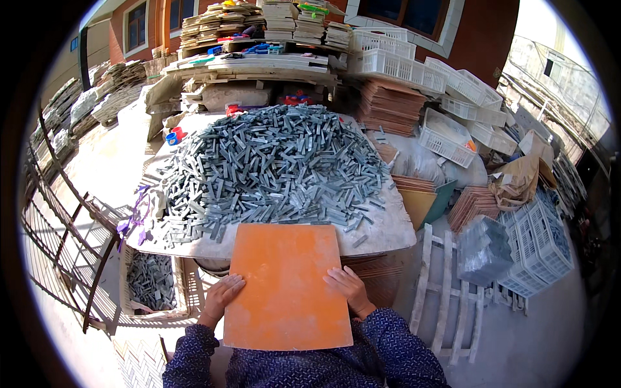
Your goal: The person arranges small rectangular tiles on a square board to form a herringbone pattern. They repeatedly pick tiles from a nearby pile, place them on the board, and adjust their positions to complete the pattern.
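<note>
Outdoors, one table (396, 234) holds heaped grey strips (272, 165) — left hand (222, 297) and right hand (350, 289), fingers gripping one flat, dusty orange board (284, 284).

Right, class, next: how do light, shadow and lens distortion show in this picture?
Head view: black fisheye rim, with the tabletop's front edge appearing bowed; head view: ground at left nearly washed out by sun, striped shadows beside the crate of grey pieces; head view: orange board fairly evenly lit, without strong glare.
</note>
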Demonstrator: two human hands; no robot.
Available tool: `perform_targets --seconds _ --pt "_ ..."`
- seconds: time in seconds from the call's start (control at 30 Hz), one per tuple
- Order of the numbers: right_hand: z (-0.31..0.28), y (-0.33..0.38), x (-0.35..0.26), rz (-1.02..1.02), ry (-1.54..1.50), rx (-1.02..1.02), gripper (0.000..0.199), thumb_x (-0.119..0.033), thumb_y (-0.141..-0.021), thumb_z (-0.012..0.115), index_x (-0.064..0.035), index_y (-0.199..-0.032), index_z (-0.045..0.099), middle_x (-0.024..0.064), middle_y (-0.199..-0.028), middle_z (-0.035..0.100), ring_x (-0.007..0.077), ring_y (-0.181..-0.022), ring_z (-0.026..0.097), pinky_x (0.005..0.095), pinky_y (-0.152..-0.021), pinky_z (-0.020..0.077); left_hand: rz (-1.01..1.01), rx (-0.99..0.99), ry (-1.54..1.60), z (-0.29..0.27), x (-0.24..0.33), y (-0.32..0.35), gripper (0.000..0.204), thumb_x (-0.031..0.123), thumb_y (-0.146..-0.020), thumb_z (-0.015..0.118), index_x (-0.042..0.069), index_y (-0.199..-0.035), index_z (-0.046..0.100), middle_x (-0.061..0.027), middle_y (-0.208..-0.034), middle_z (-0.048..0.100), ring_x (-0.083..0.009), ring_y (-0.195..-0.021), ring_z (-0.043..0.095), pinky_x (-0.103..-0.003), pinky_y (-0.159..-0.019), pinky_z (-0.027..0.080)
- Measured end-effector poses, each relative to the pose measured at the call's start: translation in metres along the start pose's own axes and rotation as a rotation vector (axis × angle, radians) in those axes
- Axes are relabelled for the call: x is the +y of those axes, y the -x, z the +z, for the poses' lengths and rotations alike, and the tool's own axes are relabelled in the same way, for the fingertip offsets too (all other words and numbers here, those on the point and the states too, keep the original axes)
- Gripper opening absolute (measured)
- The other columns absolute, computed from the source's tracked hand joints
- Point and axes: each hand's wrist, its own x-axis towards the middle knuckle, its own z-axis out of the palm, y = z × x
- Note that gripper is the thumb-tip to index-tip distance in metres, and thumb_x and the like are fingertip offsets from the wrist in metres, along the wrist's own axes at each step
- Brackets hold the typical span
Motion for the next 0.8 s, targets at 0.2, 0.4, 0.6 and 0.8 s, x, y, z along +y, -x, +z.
perform_targets --seconds 0.2,0.4,0.6,0.8 --pt "0.019 0.015 0.002 0.034 0.005 -0.096 0.035 -0.008 -0.082 0.054 -0.0058 -0.117 0.059 0.0123 -0.121 0.057 0.0268 -0.115 0.054 0.0406 -0.098 0.0432 -0.067 -0.053 -0.053 0.026 -0.01 0.025 0.041 0.005 -0.08 0.052 0.008 -0.12 0.058 -0.0089 -0.121 0.06 -0.0274 -0.114 0.056 -0.039 -0.097 0.046" --pt "-0.012 0.037 -0.02 0.457 -0.152 -0.082 0.044 -0.009 -0.091 0.047 -0.0004 -0.133 0.043 0.0209 -0.139 0.039 0.0356 -0.128 0.04 0.042 -0.105 0.0337 -0.491 -0.079 0.122 -0.005 -0.006 0.044 0.05 0.003 -0.084 0.05 -0.001 -0.133 0.043 -0.019 -0.137 0.044 -0.0361 -0.13 0.037 -0.044 -0.107 0.031" --pt "0.004 0.08 -0.078 0.866 -0.612 -0.156 0.077 -0.024 -0.092 0.053 0.0064 -0.144 0.005 0.0265 -0.15 0.014 0.0348 -0.14 0.016 0.0382 -0.112 0.0167 -0.612 -0.21 0.514 0.002 0.061 0.07 0.068 0.027 -0.091 0.046 -0.003 -0.145 0.018 -0.0208 -0.152 0.016 -0.0312 -0.143 0.012 -0.039 -0.114 0.012" --pt "0.014 0.077 -0.086 0.863 -0.724 -0.097 0.082 -0.025 -0.091 0.055 0.0069 -0.144 0.001 0.0251 -0.151 0.01 0.0338 -0.14 0.014 0.0387 -0.113 0.0129 -0.76 -0.03 0.932 0.006 0.049 0.07 0.075 0.043 -0.091 0.041 -0.003 -0.146 0.016 -0.0193 -0.153 0.013 -0.0291 -0.143 0.008 -0.04 -0.115 0.009"
